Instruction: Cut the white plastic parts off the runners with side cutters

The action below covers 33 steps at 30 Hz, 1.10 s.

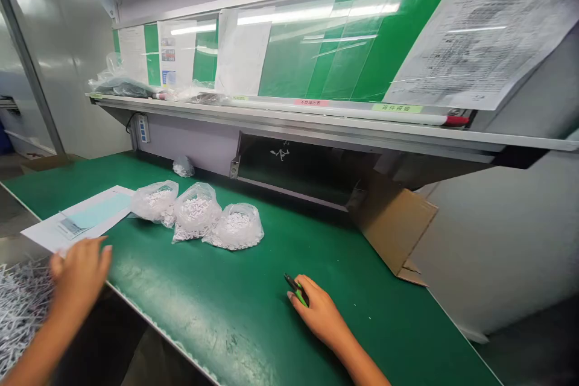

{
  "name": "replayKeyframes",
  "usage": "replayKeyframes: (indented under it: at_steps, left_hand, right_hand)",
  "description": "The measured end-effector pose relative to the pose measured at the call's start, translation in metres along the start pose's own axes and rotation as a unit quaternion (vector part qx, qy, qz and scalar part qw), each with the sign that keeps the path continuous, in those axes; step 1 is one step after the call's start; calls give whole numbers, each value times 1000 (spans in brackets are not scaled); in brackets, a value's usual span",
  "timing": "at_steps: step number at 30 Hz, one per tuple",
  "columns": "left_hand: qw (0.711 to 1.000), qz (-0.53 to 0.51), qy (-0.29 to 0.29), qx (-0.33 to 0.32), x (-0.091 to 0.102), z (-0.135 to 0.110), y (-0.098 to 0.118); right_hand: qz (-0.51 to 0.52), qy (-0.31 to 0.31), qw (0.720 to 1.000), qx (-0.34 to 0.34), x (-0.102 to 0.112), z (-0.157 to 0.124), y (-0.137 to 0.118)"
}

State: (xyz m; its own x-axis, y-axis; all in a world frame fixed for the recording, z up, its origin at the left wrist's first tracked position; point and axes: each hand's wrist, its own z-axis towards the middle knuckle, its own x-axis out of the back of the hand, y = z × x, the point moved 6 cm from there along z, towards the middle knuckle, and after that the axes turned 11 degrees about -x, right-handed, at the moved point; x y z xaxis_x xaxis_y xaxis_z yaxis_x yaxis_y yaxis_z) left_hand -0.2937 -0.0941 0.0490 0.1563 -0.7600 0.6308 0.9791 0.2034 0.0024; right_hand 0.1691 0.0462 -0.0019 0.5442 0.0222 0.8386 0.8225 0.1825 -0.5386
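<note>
I'm looking across a pale-walled work room (pixel 58 72) at a long bench topped with a green mat (pixel 212 325), running from the far left to the near right. Above it, a metal shelf (pixel 289 123) holds a long row of green panels (pixel 353 42) and printed sheets (pixel 479 30), with crumpled clear plastic (pixel 120 81) at its left end and a power strip (pixel 143 128) mounted beneath. A flat cardboard flap (pixel 393 223) leans at the bench's far right, while a paper sheet with a pale blue patch (pixel 76 217) lies flat at the left. Three puffy clear plastic bags (pixel 196 212) of small white pieces sit side by side mid-bench, touching, with a smaller bag (pixel 183 166) behind them near the wall. The hands are well apart. My left hand (pixel 79 274) is open, fingers spread, just beside the paper and above a heap of thin white plastic pieces (pixel 22 313) off the near edge. My right hand (pixel 319 313) is on the mat, curled around a small green-handled tool (pixel 296 289).
</note>
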Motion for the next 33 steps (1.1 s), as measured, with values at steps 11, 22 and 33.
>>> replayKeyframes:
  at_steps: [11,22,33]
  left_hand:
    - [860,-298,-17,-413,-13,27,331]
    - [753,-452,92,-469,-24,13,354]
    - [718,-494,137,-471,-8,12,343]
  right_hand:
    - [322,73,941,-79,21,7,26]
    - [409,49,907,-92,1,-17,-7]
    - [380,59,922,-46,2,-27,-19]
